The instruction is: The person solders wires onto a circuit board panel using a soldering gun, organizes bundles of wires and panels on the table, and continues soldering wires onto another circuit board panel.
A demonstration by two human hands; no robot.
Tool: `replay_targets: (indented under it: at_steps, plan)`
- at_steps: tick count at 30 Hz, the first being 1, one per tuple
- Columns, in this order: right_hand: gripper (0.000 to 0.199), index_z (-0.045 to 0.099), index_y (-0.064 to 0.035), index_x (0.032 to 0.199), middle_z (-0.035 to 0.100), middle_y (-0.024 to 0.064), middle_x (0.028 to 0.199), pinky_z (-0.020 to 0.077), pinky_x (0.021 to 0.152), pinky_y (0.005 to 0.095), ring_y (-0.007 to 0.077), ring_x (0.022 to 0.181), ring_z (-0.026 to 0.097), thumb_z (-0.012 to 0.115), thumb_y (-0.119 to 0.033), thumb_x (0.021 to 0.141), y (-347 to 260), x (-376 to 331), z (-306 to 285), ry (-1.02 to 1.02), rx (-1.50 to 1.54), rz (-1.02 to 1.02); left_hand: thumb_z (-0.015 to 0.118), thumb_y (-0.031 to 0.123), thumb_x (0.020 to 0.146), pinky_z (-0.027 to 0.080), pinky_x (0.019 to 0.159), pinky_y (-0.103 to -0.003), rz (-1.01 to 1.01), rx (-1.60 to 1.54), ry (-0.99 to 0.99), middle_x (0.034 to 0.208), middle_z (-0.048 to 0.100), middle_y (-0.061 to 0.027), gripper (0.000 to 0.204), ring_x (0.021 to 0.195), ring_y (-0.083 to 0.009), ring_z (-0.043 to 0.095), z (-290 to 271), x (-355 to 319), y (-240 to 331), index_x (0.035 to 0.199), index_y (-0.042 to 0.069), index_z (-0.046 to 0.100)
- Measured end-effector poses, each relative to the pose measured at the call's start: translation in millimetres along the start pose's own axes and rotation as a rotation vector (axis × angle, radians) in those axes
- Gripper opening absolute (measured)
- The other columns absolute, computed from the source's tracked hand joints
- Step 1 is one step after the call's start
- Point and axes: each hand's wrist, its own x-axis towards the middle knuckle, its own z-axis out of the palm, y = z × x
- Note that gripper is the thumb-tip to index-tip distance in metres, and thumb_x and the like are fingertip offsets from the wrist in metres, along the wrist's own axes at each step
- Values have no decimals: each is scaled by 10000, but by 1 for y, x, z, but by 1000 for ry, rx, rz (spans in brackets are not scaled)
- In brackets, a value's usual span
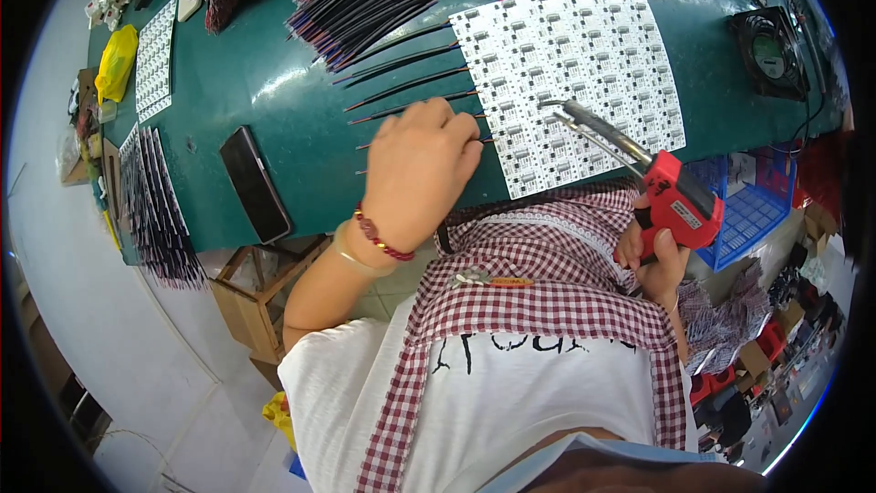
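Note:
My left hand (415,164) is closed, knuckles up, over the left edge of a white sheet of small circuit boards (598,46). Its fingertips are hidden, and whatever they pinch cannot be made out. Several black wires (411,87) lie side by side to the left of the sheet, their ends meeting its edge; the nearest ones pass beneath this hand. In my right hand (659,265) is a red soldering gun (680,205), gripped by its handle. Its metal barrel and thin tip point up and left over the sheet, though contact with a board cannot be told.
Bundles of black wires (365,5) lie along the far side of the green table (301,110). A phone (255,184) rests left of my left hand. Farther left are wired board strips (155,192) and a yellow bag (117,64). A small fan (771,53) stands right, above a blue basket (753,215).

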Motion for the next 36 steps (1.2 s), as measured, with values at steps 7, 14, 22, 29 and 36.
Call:
replay_targets:
  at_steps: [7,14,22,29,36]
  plan:
    - [536,404,50,1150,418,36,557,347,373,240,93,378,374,533,-395,881,-11,6,6,84,11,-161,686,210,732,435,737,-403,-18,452,365,928,560,-90,243,918,-274,527,-19,73,-88,908,68,600]
    - [526,405,49,1141,417,30,557,336,370,235,88,378,364,510,-400,889,-8,-1,-2,111,47,-243,667,241,763,448,704,-404,8,528,326,886,561,-68,205,881,-268,546,-9,92,-103,906,100,628]
    - [511,398,69,1156,426,44,576,364,402,241,97,408,392,510,-364,908,-15,7,-3,137,51,-274,622,189,801,464,710,-392,91,411,404,840,600,-86,139,820,-283,574,-13,94,-114,856,63,644]
    - [505,408,66,1161,433,45,575,370,403,241,95,404,394,509,-359,908,-11,12,-6,127,85,-263,621,159,800,479,658,-384,133,290,518,810,617,-105,132,739,-316,588,-20,92,-112,822,29,633]
    - [506,412,64,1158,429,47,564,368,394,244,99,398,385,517,-359,902,-12,14,-3,104,81,-273,674,191,755,478,632,-366,103,259,431,795,611,-85,148,710,-285,593,-24,89,-111,788,46,682]
